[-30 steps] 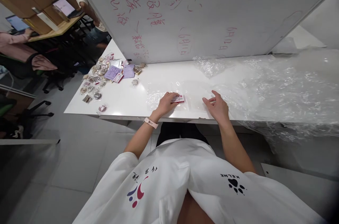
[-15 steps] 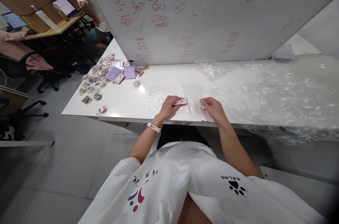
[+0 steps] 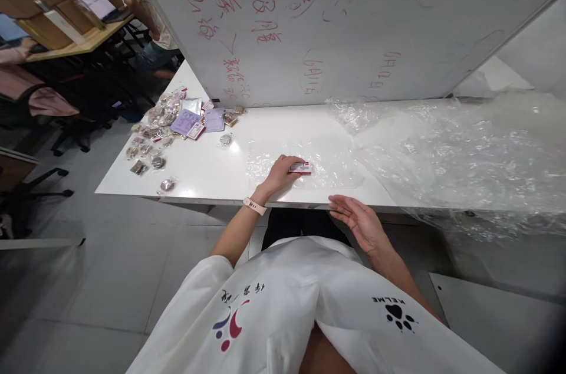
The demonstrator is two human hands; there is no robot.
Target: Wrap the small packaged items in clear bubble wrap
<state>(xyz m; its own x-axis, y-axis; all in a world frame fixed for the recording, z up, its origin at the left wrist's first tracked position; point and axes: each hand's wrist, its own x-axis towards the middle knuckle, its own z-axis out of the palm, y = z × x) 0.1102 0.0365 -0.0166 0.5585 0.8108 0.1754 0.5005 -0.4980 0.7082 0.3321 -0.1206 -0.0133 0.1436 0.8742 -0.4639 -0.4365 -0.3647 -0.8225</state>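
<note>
My left hand (image 3: 281,174) is closed around a small white and red box (image 3: 302,168), fingers on its far side and thumb on the near side. Under the box, a clear plastic bag (image 3: 340,167) lies flat on the white table (image 3: 198,176). By the table's front edge, to the right of the box, my right hand (image 3: 356,219) hangs with its fingers stretched and holds nothing.
Several small wrapped packets (image 3: 158,160) and purple sachets (image 3: 186,122) are heaped at the table's left end. Crumpled clear plastic sheeting (image 3: 469,156) covers the right side and hangs over the edge. A whiteboard (image 3: 327,26) stands behind. Two people are at the upper left.
My right hand has let go of the bag's right part and drawn back toward me, its fingers opening out. The bag now lies flat. My left hand stays on the box.
</note>
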